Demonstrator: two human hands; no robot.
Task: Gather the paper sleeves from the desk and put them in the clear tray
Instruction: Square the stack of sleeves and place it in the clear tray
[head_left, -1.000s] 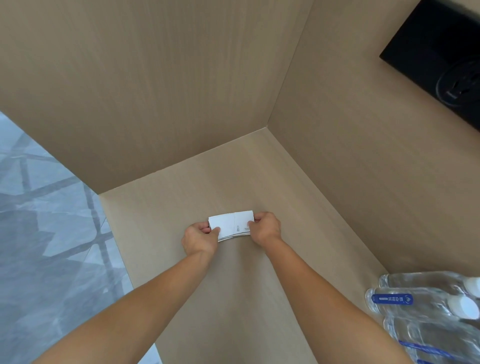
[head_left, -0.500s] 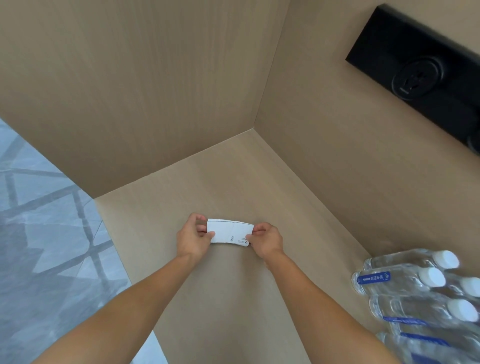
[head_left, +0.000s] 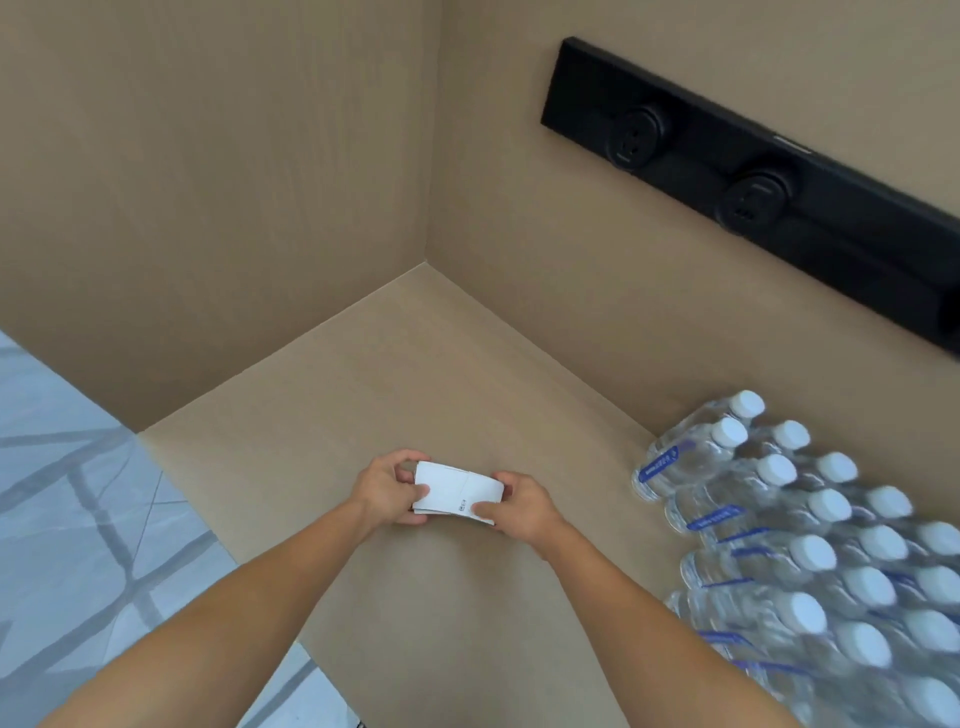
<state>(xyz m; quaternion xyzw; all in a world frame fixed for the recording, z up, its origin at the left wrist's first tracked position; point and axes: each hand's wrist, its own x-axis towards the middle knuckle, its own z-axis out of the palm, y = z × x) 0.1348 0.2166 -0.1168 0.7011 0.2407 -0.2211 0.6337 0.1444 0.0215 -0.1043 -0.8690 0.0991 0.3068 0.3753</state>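
Observation:
A small stack of flat white paper sleeves (head_left: 453, 487) is held just above the light wooden desk (head_left: 415, 374), near its middle. My left hand (head_left: 387, 488) pinches the stack's left end, thumb on top. My right hand (head_left: 519, 506) pinches its right end, thumb pressed on the front edge. Both forearms reach in from the bottom of the view. No clear tray is in view.
A shrink-wrapped pack of water bottles (head_left: 810, 551) with white caps lies on the desk at the right. Wooden walls close the desk at the back and right. A black socket strip (head_left: 753, 182) runs along the right wall. Grey marble floor (head_left: 67, 519) lies past the desk's left edge.
The view has swung right and up, bringing more of the bottles and socket strip into view. Both hands kept hold of the sleeves and tilted the stack flatter.

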